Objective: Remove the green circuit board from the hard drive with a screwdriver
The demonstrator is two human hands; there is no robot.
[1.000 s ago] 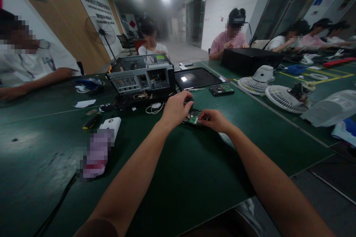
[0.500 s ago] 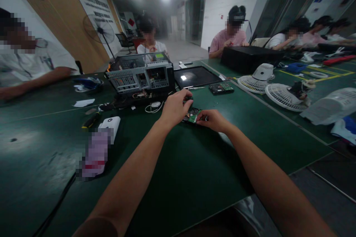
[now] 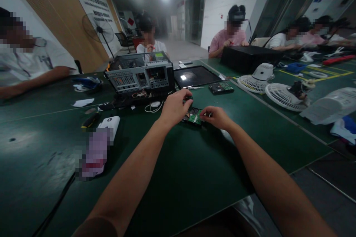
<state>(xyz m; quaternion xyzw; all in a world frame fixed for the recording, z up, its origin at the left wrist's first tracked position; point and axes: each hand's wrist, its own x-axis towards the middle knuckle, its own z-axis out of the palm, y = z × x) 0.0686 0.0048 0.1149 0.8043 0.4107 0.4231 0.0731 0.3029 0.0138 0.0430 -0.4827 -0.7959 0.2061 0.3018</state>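
Observation:
A hard drive (image 3: 194,118) with a green circuit board lies on the green table in front of me. My left hand (image 3: 177,107) hovers at its far left side, fingers curved and thumb apart from them. It hides part of the drive, and I make out nothing in its grasp. At the right edge of the board, my right hand (image 3: 214,116) has thumb and fingertips pinched together; whatever may be between them is too small to tell. A second hard drive (image 3: 221,87) lies farther back to the right.
An opened computer case (image 3: 140,76) stands at the back left, beside a black panel (image 3: 198,75). A phone (image 3: 111,124) and a screwdriver (image 3: 91,120) lie left. White fan parts (image 3: 287,96) and a black box (image 3: 250,57) are on the right. Several people sit around the table.
My right hand has drawn back slightly to the right, baring more of the green board. The left hand and the drive stay in place.

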